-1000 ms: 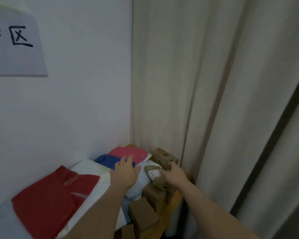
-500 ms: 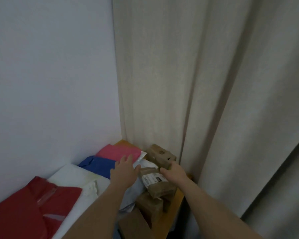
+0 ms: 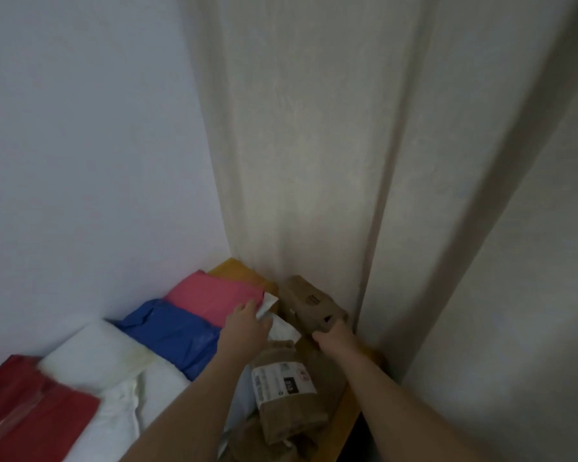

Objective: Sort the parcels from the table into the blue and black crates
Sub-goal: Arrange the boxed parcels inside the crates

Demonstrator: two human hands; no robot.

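Pick-up step: the right hand (image 3: 334,338) grips a brown box (image 3: 311,303) by the curtain (image 3: 314,161). The left hand (image 3: 246,323) rests flat-fingered on a white mailer (image 3: 281,328). Next, the box likely needs lifting clear toward a crate, none visible.

The orange-brown wooden table (image 3: 239,272) in the corner carries pink (image 3: 211,299), blue (image 3: 171,328), white (image 3: 114,358) and red plastic mailer bags (image 3: 30,415) beside brown cardboard boxes (image 3: 311,303).

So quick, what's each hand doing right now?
Left hand: open, fingers resting on the white mailer bag.
Right hand: fingers gripping the brown cardboard box.
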